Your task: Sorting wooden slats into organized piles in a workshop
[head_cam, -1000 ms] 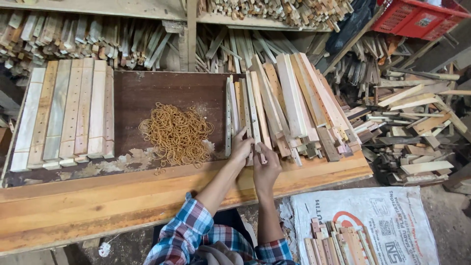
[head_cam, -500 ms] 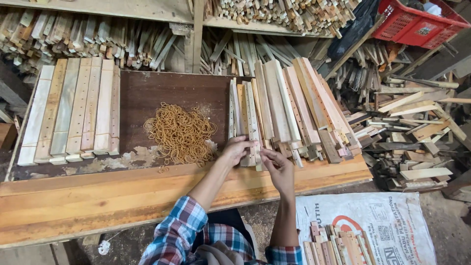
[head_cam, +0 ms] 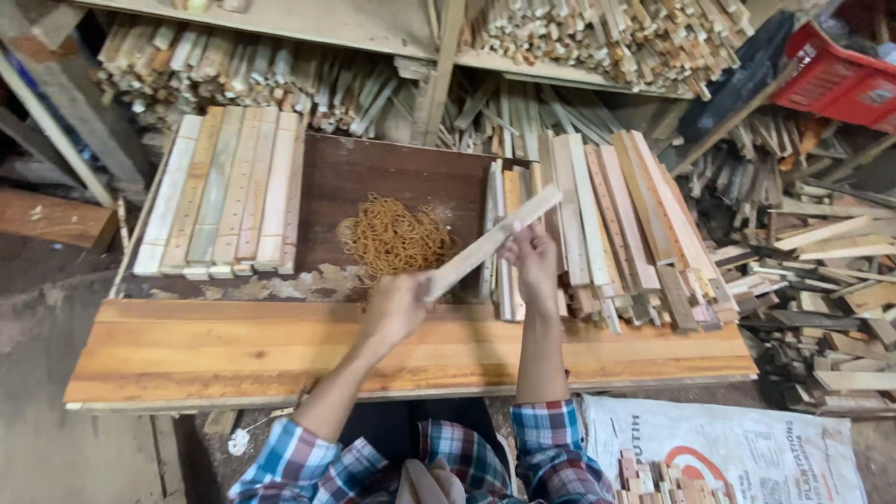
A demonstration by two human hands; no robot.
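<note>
- Head view, nearest: two plaid sleeves, and one white woven sack with a red round mark, lying on the floor at lower right.
- One long workbench of orange-brown planks crosses the frame.
- Left hand clenched round the lower end of one pale flat wooden slat; right hand grasps the same slat nearer its upper end. The slat is lifted and tilted above the bench, beside the rubber bands.
- One heap of tan rubber bands lies on a dark brown board.
- One row of about seven pale slats lies left; a larger stack of slats lies right, too many to count.
- Farthest: one red plastic crate, upper right.
</note>
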